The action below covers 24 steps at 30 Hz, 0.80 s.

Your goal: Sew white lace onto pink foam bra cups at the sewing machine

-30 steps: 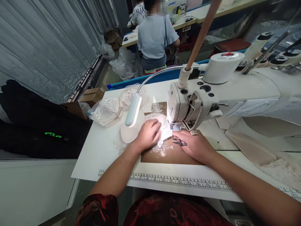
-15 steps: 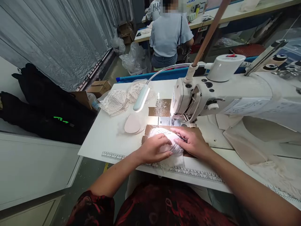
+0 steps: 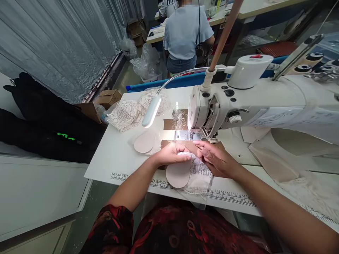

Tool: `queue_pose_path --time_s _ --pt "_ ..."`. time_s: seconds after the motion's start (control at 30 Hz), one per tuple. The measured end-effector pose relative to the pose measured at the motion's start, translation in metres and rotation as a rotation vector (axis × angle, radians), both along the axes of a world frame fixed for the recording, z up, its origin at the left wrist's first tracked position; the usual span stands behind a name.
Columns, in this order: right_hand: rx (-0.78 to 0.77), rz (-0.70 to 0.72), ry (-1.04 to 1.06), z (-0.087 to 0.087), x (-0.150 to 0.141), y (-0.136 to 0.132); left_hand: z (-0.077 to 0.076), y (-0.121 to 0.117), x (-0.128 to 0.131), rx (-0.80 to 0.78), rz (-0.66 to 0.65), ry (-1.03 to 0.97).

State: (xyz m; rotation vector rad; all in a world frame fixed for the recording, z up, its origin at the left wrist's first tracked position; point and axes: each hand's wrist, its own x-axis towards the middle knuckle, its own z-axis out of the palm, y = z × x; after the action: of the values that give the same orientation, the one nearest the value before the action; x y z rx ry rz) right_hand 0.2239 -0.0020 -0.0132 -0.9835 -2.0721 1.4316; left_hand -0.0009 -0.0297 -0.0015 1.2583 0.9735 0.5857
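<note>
Nearest the wearer, the white surface with its ruler strip extends before the sewing machine; lace cups lie left of it, and beyond it a co-worker sits facing away. Since the first frame, the lace piece has left the needle for the machine's near side. The left hand pinches its upper edge; the right hand curls beside it, grip unclear. The lace is white, its rounded pad smooth beige.

Lace cups lie on the table left of the sewing machine — a lace piece before it
</note>
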Motion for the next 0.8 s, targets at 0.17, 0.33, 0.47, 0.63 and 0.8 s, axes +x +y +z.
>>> queue_pose_path --time_s 0.17,0.33,0.47,0.63,0.8 --pt "-0.100 0.033 -0.074 0.005 0.006 0.007 -0.004 0.000 -0.003 -0.112 0.057 -0.040" --pt "-0.131 0.060 -0.066 0.007 0.001 0.004 -0.009 0.002 0.000 -0.113 0.093 -0.049" --pt "-0.140 0.086 -0.077 0.011 -0.004 -0.001 -0.013 0.002 0.002 -0.081 0.088 -0.041" --pt "-0.069 0.029 -0.063 0.012 -0.008 -0.004 -0.013 0.002 0.002 -0.063 0.052 0.002" --pt "-0.039 -0.005 -0.071 0.009 -0.009 -0.003 -0.009 0.001 0.001 -0.027 -0.005 0.034"
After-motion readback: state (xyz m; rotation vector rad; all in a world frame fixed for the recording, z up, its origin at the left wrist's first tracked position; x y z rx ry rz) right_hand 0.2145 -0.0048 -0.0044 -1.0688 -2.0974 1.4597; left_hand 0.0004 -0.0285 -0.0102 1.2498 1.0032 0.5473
